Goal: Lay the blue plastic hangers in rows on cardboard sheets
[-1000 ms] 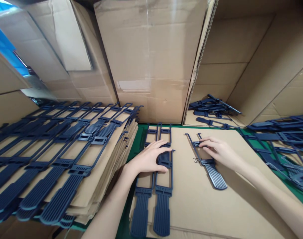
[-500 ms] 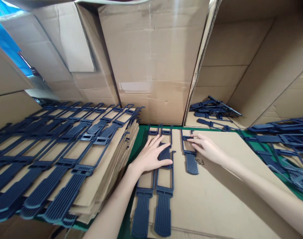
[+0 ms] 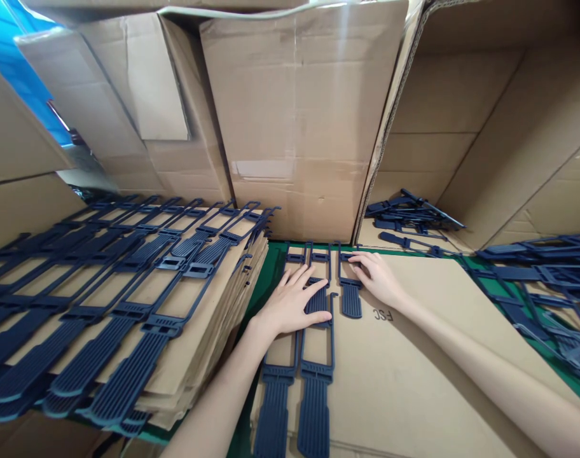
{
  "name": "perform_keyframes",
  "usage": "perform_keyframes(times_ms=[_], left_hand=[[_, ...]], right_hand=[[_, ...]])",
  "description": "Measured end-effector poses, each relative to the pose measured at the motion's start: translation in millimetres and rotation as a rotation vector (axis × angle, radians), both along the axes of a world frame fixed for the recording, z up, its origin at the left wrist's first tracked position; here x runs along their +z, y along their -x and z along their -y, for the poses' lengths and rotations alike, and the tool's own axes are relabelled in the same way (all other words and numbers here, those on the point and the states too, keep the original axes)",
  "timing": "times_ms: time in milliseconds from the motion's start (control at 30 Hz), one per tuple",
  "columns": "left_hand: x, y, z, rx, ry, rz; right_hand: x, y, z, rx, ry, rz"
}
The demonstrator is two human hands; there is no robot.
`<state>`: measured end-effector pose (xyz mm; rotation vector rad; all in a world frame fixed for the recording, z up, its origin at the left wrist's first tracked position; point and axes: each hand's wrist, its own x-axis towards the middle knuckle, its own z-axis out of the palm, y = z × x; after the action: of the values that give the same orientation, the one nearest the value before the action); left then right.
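Pressing flat on two dark blue ribbed plastic strips mid-frame, the left hand rests open, while straight fingers of the right hand could push a third strip crooked.

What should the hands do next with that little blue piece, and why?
Probably lift the right hand off the blue piece and reach to the pile on the right for another. The piece already lies flat beside the two rows, tops level, and the sheet below it is bare.

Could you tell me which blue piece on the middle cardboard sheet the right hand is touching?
The rightmost piece, ribbed end by the FSC print, under the right hand; others lie left.
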<state>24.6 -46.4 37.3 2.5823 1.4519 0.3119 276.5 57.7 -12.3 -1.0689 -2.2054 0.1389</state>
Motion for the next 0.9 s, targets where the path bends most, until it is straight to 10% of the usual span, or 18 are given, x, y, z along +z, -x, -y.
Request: perform_keyframes(times_ms=[900], left_hand=[[2.6, 0.8, -0.3, -0.036, -0.013, -0.017]], right_hand=[[-0.1, 3.0, 4.2, 0.024, 0.017, 0.071]])
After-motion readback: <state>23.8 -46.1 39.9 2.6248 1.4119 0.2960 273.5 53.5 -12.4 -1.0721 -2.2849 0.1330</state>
